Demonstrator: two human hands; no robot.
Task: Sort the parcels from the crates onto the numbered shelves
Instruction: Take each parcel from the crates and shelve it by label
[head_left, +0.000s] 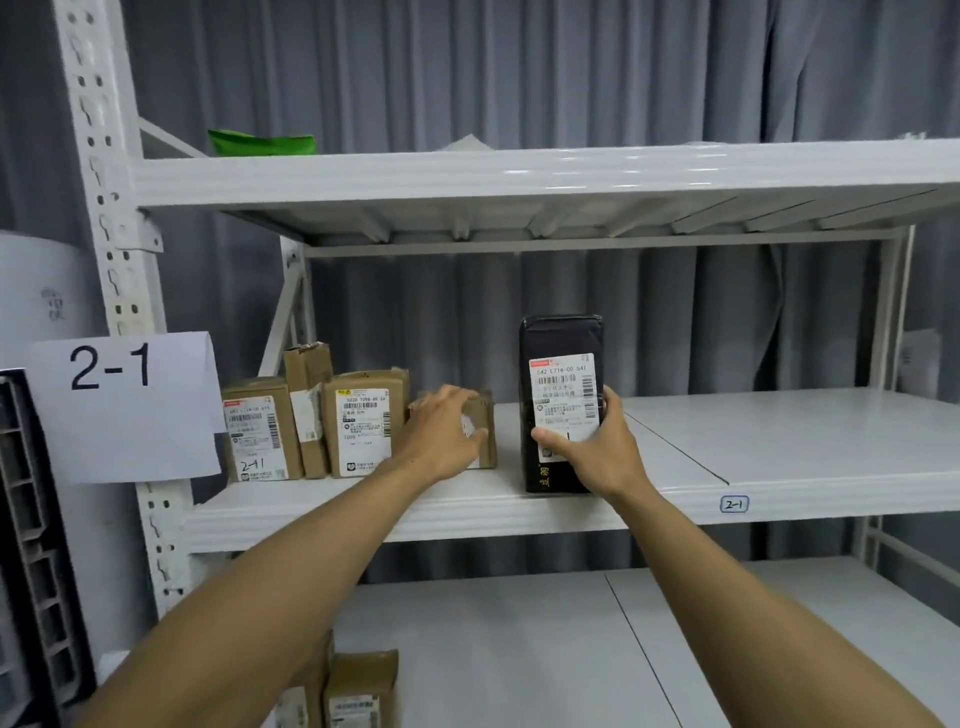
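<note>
Both hands are out at arm's length over the white metal middle shelf (779, 447), which is tagged with a small handwritten "2-1" label (734, 504) on its front edge. Our right hand (592, 447) grips a tall black rectangular parcel (558, 343), thumb laid across the lower part of its white shipping label and fingers wrapped round its right side. The parcel stands upright near the shelf's front edge, long axis vertical, label face turned towards us.

Our left hand (447, 431), palm down and slightly blurred, holds a small brown cardboard carton (483, 441) just left of the black parcel. Its fingers curve over the carton's top and the thumb lies against the front. The two parcels stand apart, with a narrow gap between them. Both forearms are bare and run up from the bottom of the frame, nearly straight.

Left of the carton we see three more brown cardboard boxes (363, 421) in a row, labels facing out. A large white paper sign (119, 405) reading "2-1" hangs on the rack's upright. A green packet (262, 141) lies on the shelf above, and more brown boxes (358, 686) sit on the shelf below.
</note>
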